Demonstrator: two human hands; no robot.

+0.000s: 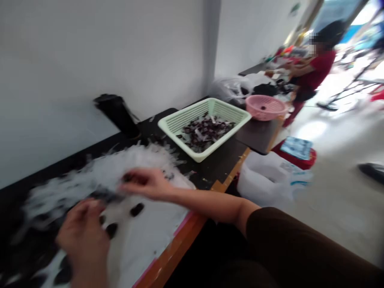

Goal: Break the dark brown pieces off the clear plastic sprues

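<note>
My right hand [150,185] is over the near edge of a white heap, thumb and fingers closed on a small dark piece [128,177]. Lower left, my left hand [84,226] has its fingers curled together; whatever is in them is hidden and smeared by motion. Beside it, small dark oval pieces [137,209] lie on a white sheet [147,240]. A heap of white, translucent strips [120,164] with dark bits among them spreads behind both hands. Its exact kind is too blurred to tell.
A pale green basket [199,158] of dark pieces and white strips stands beyond my right hand, with a pink basket [264,114] behind it. A black cylindrical object [117,114] leans near the wall. A white bag [264,184] sits below the table edge. A co-worker [322,70] works farther along.
</note>
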